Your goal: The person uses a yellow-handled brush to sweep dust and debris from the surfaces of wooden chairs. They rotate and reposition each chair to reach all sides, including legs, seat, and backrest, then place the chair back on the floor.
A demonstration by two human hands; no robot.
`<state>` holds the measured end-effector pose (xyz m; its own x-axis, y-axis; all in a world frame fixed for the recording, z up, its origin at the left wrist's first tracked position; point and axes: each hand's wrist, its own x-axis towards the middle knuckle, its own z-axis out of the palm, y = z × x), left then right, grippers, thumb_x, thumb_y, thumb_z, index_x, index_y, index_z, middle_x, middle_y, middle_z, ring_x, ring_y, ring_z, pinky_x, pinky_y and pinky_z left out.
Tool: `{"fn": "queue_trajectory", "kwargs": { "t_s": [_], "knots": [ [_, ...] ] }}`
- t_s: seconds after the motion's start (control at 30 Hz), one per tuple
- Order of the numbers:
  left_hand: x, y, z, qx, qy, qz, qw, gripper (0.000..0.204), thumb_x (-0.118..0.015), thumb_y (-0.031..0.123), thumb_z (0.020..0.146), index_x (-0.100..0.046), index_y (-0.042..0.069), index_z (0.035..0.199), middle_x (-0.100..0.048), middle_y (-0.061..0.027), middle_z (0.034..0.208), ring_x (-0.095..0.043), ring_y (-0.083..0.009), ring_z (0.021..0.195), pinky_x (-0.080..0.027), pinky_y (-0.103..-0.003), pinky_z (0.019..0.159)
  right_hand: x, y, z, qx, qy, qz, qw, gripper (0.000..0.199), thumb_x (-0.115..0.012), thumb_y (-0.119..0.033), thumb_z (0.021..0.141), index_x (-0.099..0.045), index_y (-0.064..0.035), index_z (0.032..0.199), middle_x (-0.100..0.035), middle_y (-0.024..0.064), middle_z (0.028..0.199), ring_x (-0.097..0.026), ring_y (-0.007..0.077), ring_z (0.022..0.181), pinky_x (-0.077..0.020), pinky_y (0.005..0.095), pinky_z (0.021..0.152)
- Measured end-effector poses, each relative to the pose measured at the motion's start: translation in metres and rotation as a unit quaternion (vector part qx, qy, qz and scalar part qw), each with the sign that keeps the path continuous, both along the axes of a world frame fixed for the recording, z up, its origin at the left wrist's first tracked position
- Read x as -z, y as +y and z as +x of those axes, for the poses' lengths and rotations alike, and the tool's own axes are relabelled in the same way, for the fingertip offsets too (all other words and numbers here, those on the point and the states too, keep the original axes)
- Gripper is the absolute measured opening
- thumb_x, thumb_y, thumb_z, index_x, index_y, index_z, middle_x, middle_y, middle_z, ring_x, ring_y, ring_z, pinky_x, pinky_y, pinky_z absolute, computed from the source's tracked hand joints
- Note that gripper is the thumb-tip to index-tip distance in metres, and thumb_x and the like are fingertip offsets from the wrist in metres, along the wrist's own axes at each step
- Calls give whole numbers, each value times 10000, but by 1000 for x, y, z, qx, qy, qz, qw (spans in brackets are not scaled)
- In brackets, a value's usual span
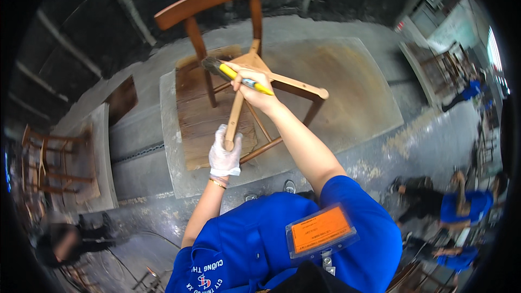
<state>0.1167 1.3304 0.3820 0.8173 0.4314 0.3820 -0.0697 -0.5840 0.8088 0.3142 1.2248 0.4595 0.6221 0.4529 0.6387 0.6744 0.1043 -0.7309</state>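
A wooden chair frame (305, 88) stands before me, with a curved reddish-brown backrest (217, 1) and paler bare wood along its seat rails. My left hand (223, 154), in a thin translucent glove, is closed around the near left corner of the seat frame. In my bare right hand (252, 84) is a paintbrush with a yellow handle (264, 88). The dark bristles (210, 64) point to the left, close to a rear leg and above the left seat rail. Whether they touch the wood I cannot tell.
Stained brown cardboard (209, 138) lies beneath the chair on a large grey board (374, 97). Another chair (51, 163) stands on a platform at the left. More chairs (445, 70) are at the far right. Several people in blue shirts (477, 206) are around the right side.
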Motion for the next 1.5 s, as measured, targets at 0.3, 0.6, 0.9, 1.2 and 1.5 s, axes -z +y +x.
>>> {"fn": "queue_trajectory", "kwargs": {
  "t_s": [0.3,0.6,0.9,1.2,1.5],
  "knots": [
    [-72,10,37,-10,8,-209,978,322,-778,104,960,-658,87,1259,-706,-59,1019,-594,-76,603,-526,-226,543,-29,-253,-40,95,268,428,858,227,-659,105,912,-568,-103,910,-660,230,1342,-682,328,1187,-599,486,949],
    [-90,86,121,-107,-54,46,992,245,-749,165,988,-698,-20,1140,-747,-100,1015,-709,-152,912,-558,-284,880,198,-309,-5,272,511,384,719,231,-643,94,875,-584,-122,929,-695,92,985,-704,233,834,-609,417,669],
    [-107,135,206,-158,-65,264,949,249,-733,205,957,-743,-29,1042,-770,-171,952,-734,-244,844,-564,-347,820,188,-242,58,304,419,355,778,150,-749,12,854,-668,-115,862,-704,24,945,-652,139,805,-553,321,737],
    [-128,157,232,-100,56,192,975,325,-713,237,979,-747,6,1206,-785,-163,1000,-732,-205,893,-549,-314,850,262,-329,-10,600,588,124,528,138,-726,12,854,-660,-110,860,-712,22,872,-691,180,740,-565,336,615],
    [-136,163,229,-111,120,258,952,385,-703,358,964,-765,78,1221,-788,-183,1058,-762,-294,997,-562,-374,902,110,-245,39,234,212,217,924,196,-695,101,800,-592,-61,764,-643,230,1430,-728,291,1034,-569,340,799]
  ]
}}
